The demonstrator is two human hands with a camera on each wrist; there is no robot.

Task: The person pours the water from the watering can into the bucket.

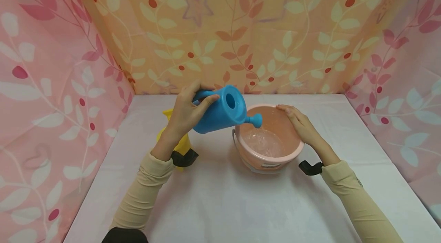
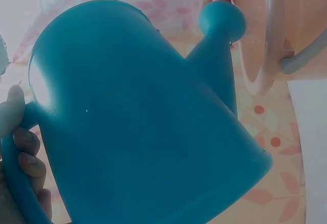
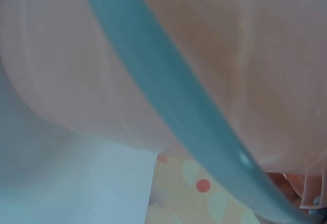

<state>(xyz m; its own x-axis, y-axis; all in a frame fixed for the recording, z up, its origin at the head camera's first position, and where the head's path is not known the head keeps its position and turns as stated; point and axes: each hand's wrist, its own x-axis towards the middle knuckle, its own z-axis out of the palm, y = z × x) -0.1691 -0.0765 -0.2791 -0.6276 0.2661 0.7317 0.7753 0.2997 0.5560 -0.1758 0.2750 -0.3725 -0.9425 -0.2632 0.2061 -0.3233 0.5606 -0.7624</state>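
We see white table [image 1: 227, 204], its surface pale and flat, straight back edge, sides widening toward us; right of middle, toward back, we find pink bucket [image 1: 268, 158] standing upright, mouth up; left of it, well apart, we make out yellow object [image 1: 184, 144], partly hidden, so we cannot tell its full shape

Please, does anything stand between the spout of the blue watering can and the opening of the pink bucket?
Nothing visible does. In the head view, the spout of the watering can, gripped by the left hand, appears over the open bucket. The right hand touches its rim, away from the spout.
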